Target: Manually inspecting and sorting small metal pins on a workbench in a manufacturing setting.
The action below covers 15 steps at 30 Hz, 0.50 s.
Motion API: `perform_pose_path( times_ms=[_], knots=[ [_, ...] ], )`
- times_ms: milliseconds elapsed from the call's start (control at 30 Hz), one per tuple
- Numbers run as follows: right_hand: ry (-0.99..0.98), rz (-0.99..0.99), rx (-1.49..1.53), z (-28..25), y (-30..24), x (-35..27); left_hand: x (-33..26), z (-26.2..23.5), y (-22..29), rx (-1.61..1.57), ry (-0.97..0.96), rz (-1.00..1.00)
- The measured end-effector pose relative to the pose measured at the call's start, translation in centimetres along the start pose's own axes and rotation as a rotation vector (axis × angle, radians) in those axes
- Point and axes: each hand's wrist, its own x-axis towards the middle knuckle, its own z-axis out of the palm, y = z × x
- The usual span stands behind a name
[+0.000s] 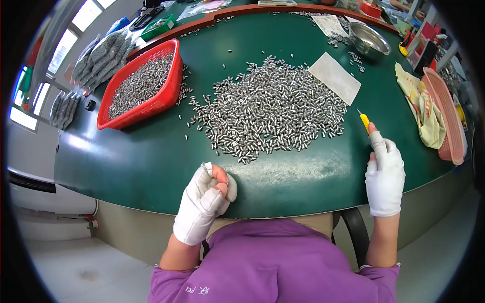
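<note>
Yellow-handled tool (365, 121), right of frame: lower handle hidden inside gloved right hand (385, 174). Left hand (204, 199), lower centre: curled, contents indiscernible. Pink basket (444, 116), far right: contents hidden. Small metal pieces (270, 111), centre: individual shape too small to tell.

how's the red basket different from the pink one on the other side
The red basket sits on the green table to the person's left, showing its whole rim; the pink basket lies at the right edge, seen narrow and end-on. The red basket is bright red and filled with small silver metal parts; the pink basket is pale, and its contents cannot be made out, with a yellowish cloth bunched beside it. Both are rectangular plastic mesh baskets.
</note>
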Motion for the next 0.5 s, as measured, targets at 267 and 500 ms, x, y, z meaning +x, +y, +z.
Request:
perform_pose_path(
  times_ms=[267, 500],
  knots=[
    [0.043, -0.518, 0.383, -0.7, -4.8, 4.5, 1.9, 0.7, -1.3, -0.395, -0.106, 0.017],
    [-0.172, -0.720, 0.302, 1.2, -9.9, 6.2, 2.5, 0.9, -1.1, -0.380, -0.097, -0.055]
  ],
)
